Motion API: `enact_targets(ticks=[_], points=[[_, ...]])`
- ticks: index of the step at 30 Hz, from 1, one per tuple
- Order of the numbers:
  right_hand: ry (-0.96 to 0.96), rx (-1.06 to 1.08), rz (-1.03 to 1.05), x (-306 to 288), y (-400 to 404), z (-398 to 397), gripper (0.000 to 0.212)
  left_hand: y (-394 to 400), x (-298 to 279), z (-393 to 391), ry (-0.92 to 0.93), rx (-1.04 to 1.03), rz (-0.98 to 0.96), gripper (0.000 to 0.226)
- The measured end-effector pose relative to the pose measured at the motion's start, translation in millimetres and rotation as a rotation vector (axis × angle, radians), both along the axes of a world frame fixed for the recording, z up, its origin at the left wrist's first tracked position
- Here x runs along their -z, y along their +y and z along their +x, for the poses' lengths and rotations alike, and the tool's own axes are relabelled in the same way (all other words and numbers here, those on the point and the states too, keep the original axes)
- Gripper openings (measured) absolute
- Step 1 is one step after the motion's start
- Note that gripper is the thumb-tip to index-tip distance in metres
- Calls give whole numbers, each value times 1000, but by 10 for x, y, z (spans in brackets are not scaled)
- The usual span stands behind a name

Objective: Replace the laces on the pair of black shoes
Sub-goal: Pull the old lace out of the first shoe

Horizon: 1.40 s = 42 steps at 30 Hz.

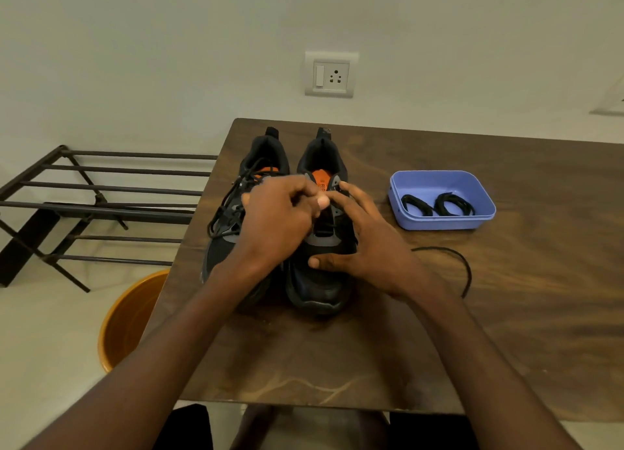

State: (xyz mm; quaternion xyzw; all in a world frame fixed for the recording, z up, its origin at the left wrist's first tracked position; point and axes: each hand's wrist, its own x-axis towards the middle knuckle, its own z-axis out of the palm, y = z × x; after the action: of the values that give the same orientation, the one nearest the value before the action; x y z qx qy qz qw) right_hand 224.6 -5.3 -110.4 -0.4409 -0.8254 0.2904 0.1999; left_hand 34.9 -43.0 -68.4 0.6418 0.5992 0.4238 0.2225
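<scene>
Two black shoes with orange insoles stand side by side on the wooden table (439, 331), toes toward me. The left shoe (233, 233) has its black lace loose and tangled over the tongue. My left hand (280, 220) reaches across to the right shoe (320, 287), its curled fingers and thumb pinching the lace at the upper eyelets. My right hand (364, 243) rests on that shoe's right side, fingers stretched along it and thumb across the toe. A loose black lace (462, 264) trails from under my right wrist onto the table.
A blue plastic tray (422, 221) at the right holds two coiled black laces (439, 205). Left of the table stand a metal shoe rack (101, 193) and an orange bucket (125, 321) on the floor. A wall socket (331, 75) is behind.
</scene>
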Motion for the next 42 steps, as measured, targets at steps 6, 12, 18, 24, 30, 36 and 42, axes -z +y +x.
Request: enact_targets(ticks=[6, 12, 18, 24, 30, 36, 42], points=[[22, -8, 4, 8, 20, 19, 110, 14, -40, 33, 133, 101, 3, 11], [23, -5, 21, 23, 42, 2, 113, 41, 66, -11, 456, 40, 117, 6], [21, 14, -26, 3, 52, 3, 112, -23, -252, 33, -609, 10, 36, 14], [16, 5, 7, 21, 48, -5, 112, 83, 33, -104, 335, 84, 90, 24], [5, 8, 1, 21, 48, -15, 114, 99, 83, -101, 631, 67, 141, 4], [-6, 18, -2, -12, 25, 6, 107, 7, -324, -106, -335, -70, 226, 16], [41, 22, -9, 0, 16, -4, 106, -11, -158, -144, 90, 72, 126, 8]])
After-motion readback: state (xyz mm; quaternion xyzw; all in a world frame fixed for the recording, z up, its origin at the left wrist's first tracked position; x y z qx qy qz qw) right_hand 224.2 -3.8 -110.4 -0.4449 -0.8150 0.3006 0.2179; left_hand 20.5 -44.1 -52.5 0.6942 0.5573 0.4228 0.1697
